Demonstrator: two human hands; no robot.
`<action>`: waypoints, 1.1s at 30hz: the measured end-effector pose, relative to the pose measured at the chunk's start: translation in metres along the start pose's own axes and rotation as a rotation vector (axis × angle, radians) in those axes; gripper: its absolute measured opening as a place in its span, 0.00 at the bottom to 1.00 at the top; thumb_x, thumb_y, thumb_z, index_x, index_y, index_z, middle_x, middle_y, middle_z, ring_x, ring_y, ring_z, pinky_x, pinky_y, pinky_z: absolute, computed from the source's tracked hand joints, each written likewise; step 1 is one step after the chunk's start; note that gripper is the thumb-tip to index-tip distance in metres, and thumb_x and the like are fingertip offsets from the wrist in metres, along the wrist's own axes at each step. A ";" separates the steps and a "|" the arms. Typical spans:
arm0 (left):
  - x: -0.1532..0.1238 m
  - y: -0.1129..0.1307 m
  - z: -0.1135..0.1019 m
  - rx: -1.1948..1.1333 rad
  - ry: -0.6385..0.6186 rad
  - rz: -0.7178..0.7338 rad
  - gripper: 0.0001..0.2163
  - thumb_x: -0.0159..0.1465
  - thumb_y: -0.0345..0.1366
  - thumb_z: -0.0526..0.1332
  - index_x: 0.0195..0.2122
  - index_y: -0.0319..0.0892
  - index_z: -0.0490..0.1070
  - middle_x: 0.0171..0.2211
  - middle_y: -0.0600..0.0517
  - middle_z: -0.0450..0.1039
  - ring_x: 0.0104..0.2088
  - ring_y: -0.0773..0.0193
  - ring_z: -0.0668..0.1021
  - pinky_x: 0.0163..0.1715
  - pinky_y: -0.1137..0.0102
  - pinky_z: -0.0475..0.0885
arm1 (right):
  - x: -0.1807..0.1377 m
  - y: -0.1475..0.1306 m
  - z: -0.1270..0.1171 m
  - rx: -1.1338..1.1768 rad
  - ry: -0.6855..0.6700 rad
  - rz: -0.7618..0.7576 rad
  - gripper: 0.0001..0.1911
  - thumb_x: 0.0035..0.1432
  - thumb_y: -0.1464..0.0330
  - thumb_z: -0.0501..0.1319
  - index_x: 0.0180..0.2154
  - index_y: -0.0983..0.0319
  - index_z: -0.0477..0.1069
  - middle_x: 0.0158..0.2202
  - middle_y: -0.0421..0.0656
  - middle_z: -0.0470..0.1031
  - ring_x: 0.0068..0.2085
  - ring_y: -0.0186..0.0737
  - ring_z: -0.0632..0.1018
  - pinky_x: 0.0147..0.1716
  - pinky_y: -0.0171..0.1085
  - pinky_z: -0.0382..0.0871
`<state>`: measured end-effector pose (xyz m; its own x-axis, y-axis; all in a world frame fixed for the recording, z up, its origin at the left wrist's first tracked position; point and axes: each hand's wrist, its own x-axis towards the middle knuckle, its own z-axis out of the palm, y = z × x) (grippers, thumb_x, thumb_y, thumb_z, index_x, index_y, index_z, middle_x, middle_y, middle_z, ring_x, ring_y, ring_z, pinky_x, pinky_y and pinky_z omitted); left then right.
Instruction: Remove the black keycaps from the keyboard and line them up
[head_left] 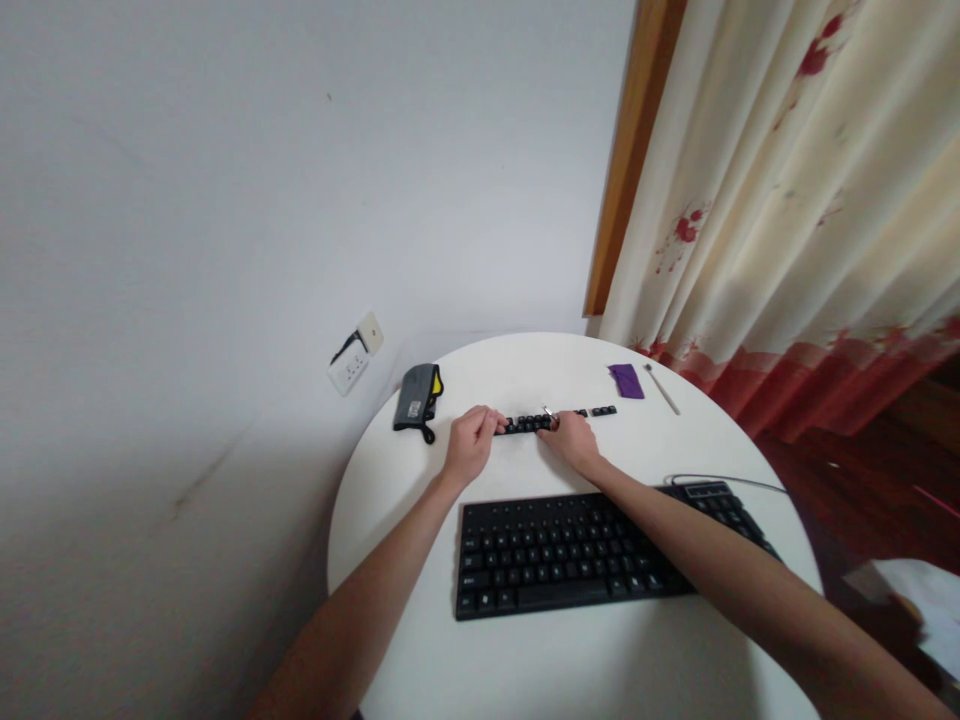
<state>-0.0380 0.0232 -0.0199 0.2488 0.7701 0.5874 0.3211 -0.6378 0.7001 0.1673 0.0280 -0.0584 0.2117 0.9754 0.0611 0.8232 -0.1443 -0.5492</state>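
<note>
Small black keycaps (525, 425) lie in rows on the white table, with a few more standing apart at the right end. My left hand (470, 442) rests at the left end of these rows, fingers closed and tips against the keycaps; whatever they pinch is hidden. Over the right part of the rows, my right hand (571, 440) has its fingers closed. A thin shiny metal tool (550, 411) pokes out from its fingertips, too small to name. Nearer to me lies a black keyboard (555, 560), partly covered by my right forearm.
A grey pouch (415, 398) with a black loop lies at the table's left edge. To the right are a purple cloth (625, 381) and a thin brush-like stick (662, 390). The keyboard's cable (735, 482) trails right across the round table (397, 520). A wall socket (349, 367) is at left.
</note>
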 end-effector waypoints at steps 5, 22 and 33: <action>0.000 -0.003 0.000 -0.010 -0.003 -0.007 0.17 0.70 0.39 0.50 0.31 0.39 0.74 0.28 0.50 0.73 0.31 0.64 0.76 0.33 0.70 0.70 | -0.003 -0.001 -0.010 0.072 0.002 -0.049 0.11 0.49 0.62 0.66 0.28 0.64 0.73 0.29 0.50 0.77 0.33 0.45 0.77 0.31 0.36 0.64; -0.010 0.016 0.020 0.026 -0.350 0.085 0.17 0.70 0.38 0.50 0.32 0.39 0.75 0.28 0.49 0.75 0.33 0.63 0.76 0.36 0.69 0.69 | -0.105 0.048 -0.102 0.478 -0.199 -0.421 0.15 0.66 0.61 0.50 0.39 0.61 0.72 0.36 0.44 0.75 0.40 0.40 0.74 0.44 0.38 0.66; -0.014 0.011 0.028 0.038 -0.401 0.060 0.17 0.70 0.37 0.50 0.31 0.38 0.76 0.28 0.49 0.75 0.32 0.64 0.76 0.36 0.70 0.69 | -0.100 0.032 -0.111 0.297 -0.365 -0.700 0.12 0.65 0.65 0.53 0.34 0.62 0.72 0.33 0.44 0.74 0.35 0.39 0.74 0.39 0.36 0.66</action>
<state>-0.0121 0.0053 -0.0319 0.6027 0.6806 0.4165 0.3269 -0.6867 0.6493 0.2305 -0.0928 0.0101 -0.5215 0.8234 0.2237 0.5178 0.5138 -0.6841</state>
